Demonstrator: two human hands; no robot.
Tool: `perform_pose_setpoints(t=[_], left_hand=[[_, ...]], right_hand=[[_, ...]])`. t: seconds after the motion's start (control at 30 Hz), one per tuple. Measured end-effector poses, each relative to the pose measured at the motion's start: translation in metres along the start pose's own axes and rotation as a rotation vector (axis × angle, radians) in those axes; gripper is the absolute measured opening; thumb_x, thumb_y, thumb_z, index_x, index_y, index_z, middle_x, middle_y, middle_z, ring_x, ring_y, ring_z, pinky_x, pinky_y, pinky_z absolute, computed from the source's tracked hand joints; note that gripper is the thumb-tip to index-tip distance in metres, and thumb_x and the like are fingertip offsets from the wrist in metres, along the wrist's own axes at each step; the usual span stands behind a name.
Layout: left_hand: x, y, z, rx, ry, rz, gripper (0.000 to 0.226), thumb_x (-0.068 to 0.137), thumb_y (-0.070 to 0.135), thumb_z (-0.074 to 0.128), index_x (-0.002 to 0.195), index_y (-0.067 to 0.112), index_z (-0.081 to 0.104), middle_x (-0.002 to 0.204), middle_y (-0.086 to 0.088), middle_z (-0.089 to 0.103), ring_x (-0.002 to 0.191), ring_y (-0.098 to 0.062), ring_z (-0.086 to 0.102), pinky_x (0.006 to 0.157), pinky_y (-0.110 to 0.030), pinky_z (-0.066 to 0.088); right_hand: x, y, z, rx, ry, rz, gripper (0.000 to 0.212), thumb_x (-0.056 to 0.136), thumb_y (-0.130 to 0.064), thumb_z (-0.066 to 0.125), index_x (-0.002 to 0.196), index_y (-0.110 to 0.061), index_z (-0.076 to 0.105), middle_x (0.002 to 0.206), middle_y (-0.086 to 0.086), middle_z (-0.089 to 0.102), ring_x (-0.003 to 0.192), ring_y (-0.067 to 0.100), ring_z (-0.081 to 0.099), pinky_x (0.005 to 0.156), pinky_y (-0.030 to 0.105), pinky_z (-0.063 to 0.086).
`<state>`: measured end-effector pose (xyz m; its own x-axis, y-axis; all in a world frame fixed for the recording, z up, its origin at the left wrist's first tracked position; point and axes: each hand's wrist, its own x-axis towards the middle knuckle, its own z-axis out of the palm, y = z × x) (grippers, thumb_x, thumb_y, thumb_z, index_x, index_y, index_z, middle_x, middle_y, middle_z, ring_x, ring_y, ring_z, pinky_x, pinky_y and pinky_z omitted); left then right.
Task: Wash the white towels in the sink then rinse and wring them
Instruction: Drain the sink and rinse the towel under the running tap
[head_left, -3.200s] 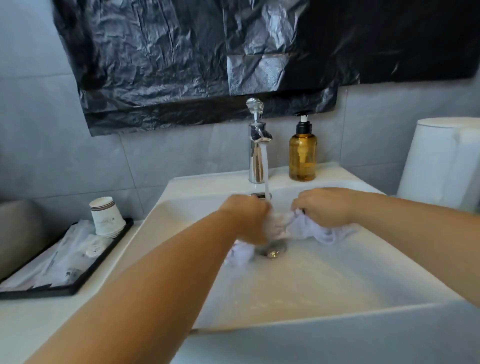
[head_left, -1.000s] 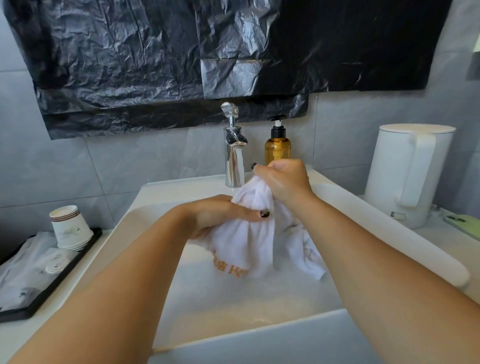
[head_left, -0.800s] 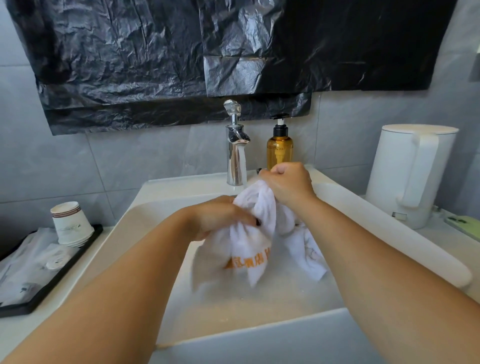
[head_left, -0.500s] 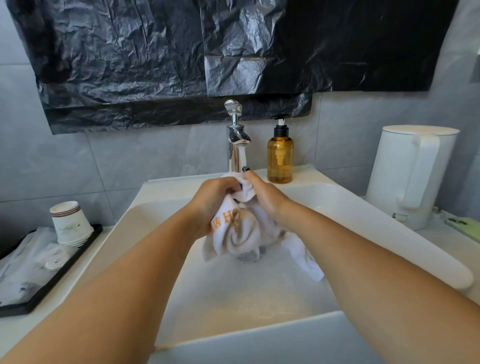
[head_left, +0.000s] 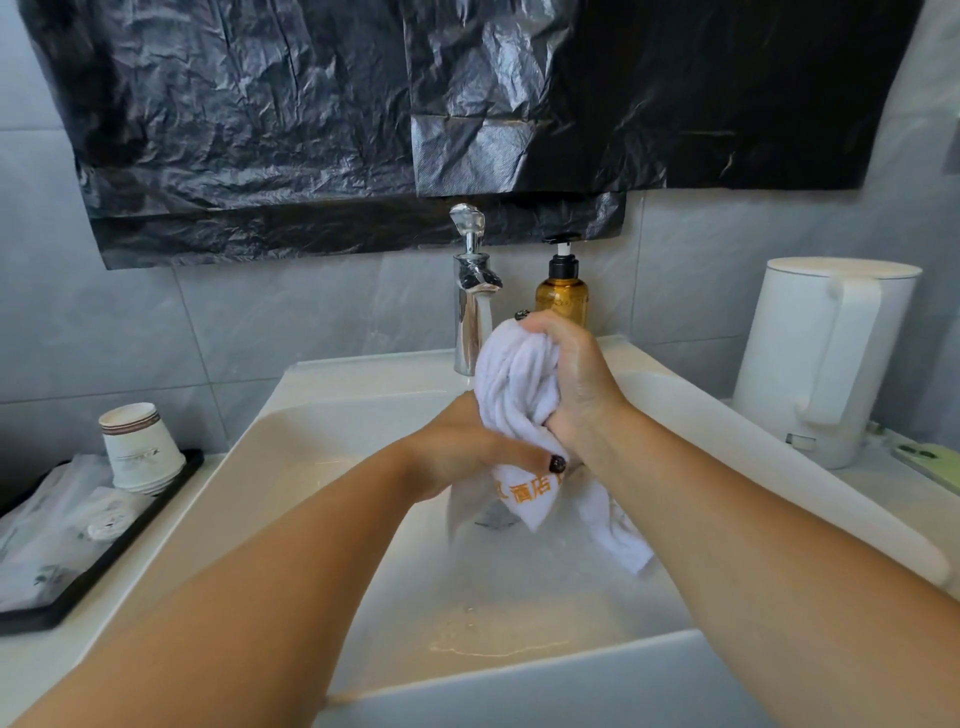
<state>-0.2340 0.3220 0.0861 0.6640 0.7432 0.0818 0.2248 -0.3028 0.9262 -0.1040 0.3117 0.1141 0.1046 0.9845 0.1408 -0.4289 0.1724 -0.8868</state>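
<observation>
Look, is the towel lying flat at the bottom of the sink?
No, the white towel is bunched up and held above the sink by the left hand and right hand.

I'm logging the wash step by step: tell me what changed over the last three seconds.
The white towel was lifted from the drain, where both hands held it under the running tap, and bunched upright above the sink. The right hand rose and now grips its top; the left hand grips it lower down. The faucet, soap bottle, kettle and paper cups did not move.
</observation>
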Motion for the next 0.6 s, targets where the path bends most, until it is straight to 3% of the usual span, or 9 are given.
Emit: perform_pose_setpoints(t=[0.07,0.1,0.17,0.2,0.3,0.37,0.43,0.5,0.6], left_hand=[[0.000,-0.002,0.004,-0.052,0.057,-0.005,0.050,0.061,0.011,0.079,0.110,0.011,0.070,0.106,-0.015,0.074,0.102,-0.029,0.070,0.096,-0.050,0.054],[-0.001,-0.003,0.005,-0.081,0.073,-0.014,0.048,0.060,0.012,0.076,0.107,0.011,0.071,0.105,-0.016,0.074,0.101,-0.030,0.070,0.095,-0.050,0.054],[-0.001,-0.003,0.008,-0.143,0.095,-0.035,0.042,0.059,0.013,0.073,0.101,0.009,0.071,0.099,-0.014,0.075,0.095,-0.028,0.072,0.088,-0.042,0.058],[-0.001,-0.002,0.008,-0.167,0.103,-0.043,0.038,0.059,0.014,0.071,0.096,0.008,0.070,0.092,-0.013,0.075,0.088,-0.026,0.072,0.079,-0.036,0.058],[-0.003,0.003,0.013,-0.238,0.089,-0.055,0.033,0.059,0.011,0.063,0.091,0.004,0.066,0.079,-0.012,0.069,0.075,-0.023,0.068,0.063,-0.026,0.054],[-0.003,0.005,0.015,-0.289,0.062,-0.036,0.035,0.060,0.007,0.060,0.094,0.001,0.065,0.082,-0.015,0.067,0.078,-0.024,0.067,0.067,-0.028,0.056],[-0.004,0.008,0.018,-0.320,0.010,-0.039,0.036,0.063,0.006,0.062,0.098,0.000,0.067,0.089,-0.018,0.069,0.085,-0.028,0.068,0.079,-0.036,0.056],[-0.006,0.012,0.021,-0.298,-0.030,-0.077,0.031,0.066,0.009,0.067,0.096,0.004,0.070,0.092,-0.017,0.072,0.088,-0.029,0.069,0.085,-0.041,0.056],[-0.006,0.014,0.030,-0.123,0.067,-0.120,0.027,0.067,0.010,0.078,0.092,0.013,0.070,0.085,-0.010,0.073,0.081,-0.022,0.071,0.071,-0.031,0.057]], right_hand=[[0.004,0.004,0.001,-0.120,-0.016,-0.086,0.020,0.091,-0.018,0.062,0.072,-0.015,0.064,0.078,0.006,0.062,0.077,0.016,0.061,0.073,0.028,0.048],[0.005,0.007,0.003,-0.216,-0.066,-0.107,0.003,0.085,-0.020,0.070,0.086,-0.016,0.068,0.090,0.008,0.066,0.089,0.018,0.064,0.078,0.028,0.049],[0.006,0.012,0.001,-0.396,-0.142,-0.097,0.039,0.073,-0.021,0.082,0.109,-0.021,0.067,0.109,0.009,0.069,0.105,0.022,0.066,0.087,0.032,0.053],[0.005,0.012,0.000,-0.442,-0.168,-0.108,0.043,0.070,-0.018,0.085,0.109,-0.022,0.067,0.111,0.009,0.071,0.107,0.023,0.067,0.091,0.037,0.055],[0.000,0.009,0.000,-0.419,-0.188,-0.155,0.035,0.067,0.002,0.077,0.097,-0.015,0.070,0.108,0.013,0.073,0.104,0.029,0.069,0.093,0.051,0.054],[-0.004,0.003,0.001,-0.318,-0.229,-0.185,0.035,0.071,0.014,0.060,0.093,-0.012,0.069,0.109,0.016,0.072,0.103,0.032,0.069,0.093,0.054,0.053],[-0.004,-0.003,-0.004,-0.282,-0.274,-0.183,0.040,0.075,0.020,0.053,0.098,-0.008,0.068,0.111,0.015,0.071,0.102,0.032,0.070,0.090,0.048,0.055],[-0.007,-0.010,-0.005,-0.272,-0.331,-0.144,0.035,0.077,0.014,0.065,0.105,-0.007,0.067,0.110,0.015,0.071,0.100,0.032,0.070,0.084,0.040,0.058],[-0.011,-0.009,-0.001,-0.346,-0.314,-0.122,0.019,0.074,-0.009,0.079,0.091,-0.009,0.070,0.089,0.009,0.073,0.081,0.021,0.071,0.070,0.030,0.057]])
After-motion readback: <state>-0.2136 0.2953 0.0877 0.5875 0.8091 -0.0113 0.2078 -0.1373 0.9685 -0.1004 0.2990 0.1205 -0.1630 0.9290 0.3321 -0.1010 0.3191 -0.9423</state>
